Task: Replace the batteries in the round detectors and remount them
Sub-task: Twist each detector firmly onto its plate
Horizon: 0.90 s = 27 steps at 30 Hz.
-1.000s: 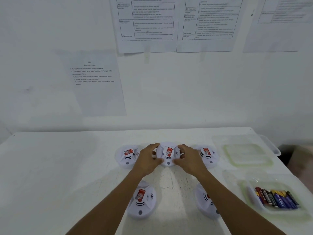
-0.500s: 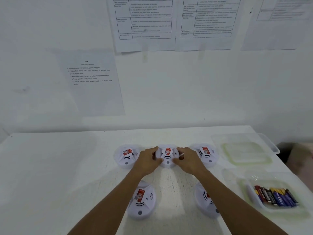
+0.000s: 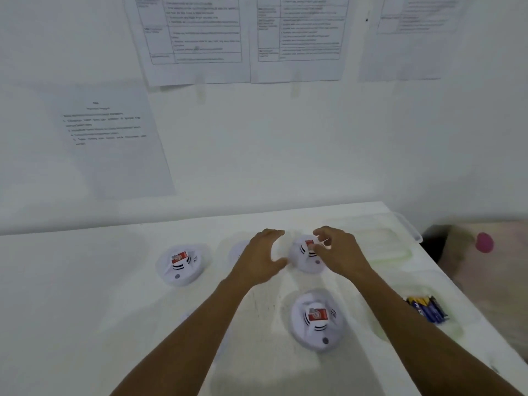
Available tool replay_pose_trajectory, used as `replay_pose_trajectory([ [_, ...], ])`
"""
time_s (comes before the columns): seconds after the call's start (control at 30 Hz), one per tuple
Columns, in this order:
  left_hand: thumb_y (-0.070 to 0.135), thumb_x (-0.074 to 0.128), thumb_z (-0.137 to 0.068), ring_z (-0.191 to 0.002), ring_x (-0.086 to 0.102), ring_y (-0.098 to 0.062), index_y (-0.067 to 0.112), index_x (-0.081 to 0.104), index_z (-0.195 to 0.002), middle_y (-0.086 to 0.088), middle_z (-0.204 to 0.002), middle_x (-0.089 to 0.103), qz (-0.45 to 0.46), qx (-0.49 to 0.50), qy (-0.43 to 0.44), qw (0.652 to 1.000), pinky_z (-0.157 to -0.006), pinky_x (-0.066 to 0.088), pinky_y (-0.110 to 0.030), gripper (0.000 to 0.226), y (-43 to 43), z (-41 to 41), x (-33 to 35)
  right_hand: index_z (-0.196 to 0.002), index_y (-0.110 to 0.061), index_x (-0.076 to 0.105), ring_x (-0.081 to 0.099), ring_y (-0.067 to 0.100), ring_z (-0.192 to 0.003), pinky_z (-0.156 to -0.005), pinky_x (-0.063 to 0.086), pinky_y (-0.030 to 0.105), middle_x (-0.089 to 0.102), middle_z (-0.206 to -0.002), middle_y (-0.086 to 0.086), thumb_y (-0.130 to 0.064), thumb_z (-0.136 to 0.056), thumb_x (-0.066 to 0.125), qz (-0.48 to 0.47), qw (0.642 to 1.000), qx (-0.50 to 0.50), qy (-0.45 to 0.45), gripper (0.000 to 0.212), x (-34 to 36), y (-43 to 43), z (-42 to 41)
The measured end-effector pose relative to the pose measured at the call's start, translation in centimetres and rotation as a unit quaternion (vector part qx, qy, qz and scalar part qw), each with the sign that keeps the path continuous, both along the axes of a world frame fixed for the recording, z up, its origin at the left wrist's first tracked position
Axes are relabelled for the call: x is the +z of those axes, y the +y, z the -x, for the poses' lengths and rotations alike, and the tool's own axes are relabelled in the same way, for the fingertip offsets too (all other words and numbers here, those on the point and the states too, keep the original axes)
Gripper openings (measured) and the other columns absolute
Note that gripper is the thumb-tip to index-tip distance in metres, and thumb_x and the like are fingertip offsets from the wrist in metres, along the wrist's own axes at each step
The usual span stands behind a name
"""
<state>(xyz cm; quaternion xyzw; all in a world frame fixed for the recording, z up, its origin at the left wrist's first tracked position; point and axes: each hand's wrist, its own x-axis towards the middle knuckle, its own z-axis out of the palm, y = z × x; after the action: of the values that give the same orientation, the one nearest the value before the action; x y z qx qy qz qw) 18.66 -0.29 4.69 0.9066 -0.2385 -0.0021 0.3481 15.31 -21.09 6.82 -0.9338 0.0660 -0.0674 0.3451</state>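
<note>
Several round white detectors with red labels lie on the white table (image 3: 85, 281). My left hand (image 3: 261, 257) hovers with spread fingers just left of the back right detector (image 3: 304, 260) and holds nothing. My right hand (image 3: 338, 252) reaches over that detector from the right, fingers curled and apart, its thumb at the red label; motion blur hides any firm grip. Behind my left hand, another detector (image 3: 236, 250) is mostly covered. A further detector (image 3: 180, 262) rests at the back left. The nearest detector (image 3: 315, 321) lies between my forearms.
Loose batteries (image 3: 427, 308) lie in a clear tub at the right table edge. A clear lidded container (image 3: 385, 252) stands behind my right hand. Printed sheets (image 3: 194, 38) hang on the wall. The table ends at the right, beside a pink object (image 3: 485, 242).
Both hands have left the middle back detector and moved right to the back right one, opening as they went. The view has swung, so everything sits differently in frame.
</note>
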Motion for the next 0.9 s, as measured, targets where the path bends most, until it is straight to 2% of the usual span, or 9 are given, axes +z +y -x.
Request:
replay_pose_trajectory([
  [0.07, 0.019, 0.074, -0.081, -0.112, 0.055, -0.016, 0.009, 0.06, -0.125, 0.001, -0.121, 0.062, -0.024, -0.013, 0.01, 1.0, -0.095, 0.036, -0.023, 0.047, -1.8, 0.0, -0.6, -0.123, -0.018, 0.06, 0.061, 0.017, -0.098, -0.083, 0.046, 0.024, 0.065, -0.117, 0.003, -0.023, -0.087, 0.065, 0.03, 0.999, 0.005, 0.013, 0.036, -0.4, -1.0, 0.1],
  [0.13, 0.026, 0.07, -0.078, -0.1, 0.061, -0.025, 0.007, 0.063, -0.109, -0.006, -0.107, 0.067, -0.051, -0.008, 0.021, 0.998, -0.085, 0.046, -0.035, 0.038, -3.4, -0.2, -1.2, -0.127, -0.02, 0.057, 0.061, 0.022, -0.106, -0.087, 0.047, 0.028, 0.064, -0.121, 0.005, -0.026, -0.088, 0.063, 0.048, 0.998, 0.006, 0.035, 0.04, -0.5, -1.6, 0.1],
  [0.27, 0.043, 0.065, -0.08, -0.114, 0.057, -0.027, 0.009, 0.056, -0.126, -0.007, -0.117, 0.064, -0.116, 0.022, 0.022, 0.993, -0.095, 0.046, -0.039, 0.058, -4.8, -0.9, -2.8, -0.135, -0.023, 0.047, 0.058, 0.03, -0.112, -0.081, 0.043, 0.029, 0.059, -0.128, 0.009, -0.029, -0.088, 0.057, 0.093, 0.99, 0.025, 0.105, 0.048, -1.3, -2.2, -0.3],
  [0.4, 0.031, 0.073, -0.08, -0.123, 0.049, -0.027, 0.011, 0.045, -0.141, -0.01, -0.132, 0.058, -0.082, 0.042, 0.036, 0.995, -0.103, 0.041, -0.04, 0.069, -5.6, -0.2, -2.7, -0.129, -0.017, 0.048, 0.06, 0.03, -0.102, -0.073, 0.04, 0.026, 0.062, -0.119, 0.012, -0.021, -0.089, 0.055, 0.068, 0.989, 0.054, 0.119, 0.041, -1.2, -2.1, -0.6],
  [0.5, 0.02, 0.073, -0.084, -0.129, 0.048, -0.026, 0.01, 0.042, -0.145, -0.009, -0.139, 0.052, -0.021, 0.059, 0.018, 0.998, -0.106, 0.041, -0.036, 0.069, -5.5, 0.1, -2.7, -0.136, -0.012, 0.044, 0.058, 0.028, -0.11, -0.082, 0.045, 0.03, 0.059, -0.127, 0.011, -0.021, -0.089, 0.061, 0.012, 0.994, 0.046, 0.101, 0.051, -0.9, -1.8, -0.3],
  [0.57, 0.014, 0.075, -0.083, -0.128, 0.05, -0.023, 0.011, 0.045, -0.141, -0.006, -0.141, 0.05, 0.057, 0.059, -0.012, 0.997, -0.104, 0.043, -0.03, 0.065, -5.1, 0.5, -2.4, -0.143, -0.011, 0.039, 0.057, 0.027, -0.117, -0.09, 0.047, 0.033, 0.054, -0.134, 0.009, -0.021, -0.087, 0.067, -0.103, 0.991, 0.024, 0.085, 0.063, -0.4, -1.6, 0.0],
  [0.67, 0.004, 0.078, -0.08, -0.117, 0.059, -0.019, 0.016, 0.048, -0.137, -0.003, -0.138, 0.05, 0.218, 0.05, 0.033, 0.974, -0.089, 0.055, -0.026, 0.066, -4.2, 1.1, -1.2, -0.126, -0.015, 0.057, 0.066, 0.024, -0.103, -0.078, 0.053, 0.027, 0.063, -0.121, 0.005, -0.012, -0.081, 0.075, -0.276, 0.96, 0.026, 0.033, 0.048, 0.7, -1.1, 0.7],
  [0.73, -0.001, 0.076, -0.08, -0.114, 0.061, -0.016, 0.017, 0.048, -0.137, -0.002, -0.136, 0.051, 0.283, 0.038, 0.066, 0.956, -0.084, 0.056, -0.022, 0.065, -3.6, 1.6, 0.0, -0.12, -0.019, 0.059, 0.067, 0.02, -0.095, -0.075, 0.054, 0.026, 0.065, -0.113, 0.002, -0.005, -0.077, 0.077, -0.343, 0.939, 0.019, 0.005, 0.049, 1.2, -0.7, 1.4],
  [0.9, 0.012, 0.071, -0.089, -0.12, 0.06, -0.013, 0.021, 0.05, -0.14, 0.006, -0.135, 0.061, 0.347, 0.008, 0.138, 0.928, -0.096, 0.053, -0.027, 0.056, -2.1, 2.7, 1.6, -0.117, -0.028, 0.056, 0.065, 0.02, -0.102, -0.08, 0.058, 0.031, 0.066, -0.113, 0.001, -0.004, -0.073, 0.081, -0.388, 0.921, 0.026, -0.016, 0.056, 1.4, 0.4, 2.3],
])
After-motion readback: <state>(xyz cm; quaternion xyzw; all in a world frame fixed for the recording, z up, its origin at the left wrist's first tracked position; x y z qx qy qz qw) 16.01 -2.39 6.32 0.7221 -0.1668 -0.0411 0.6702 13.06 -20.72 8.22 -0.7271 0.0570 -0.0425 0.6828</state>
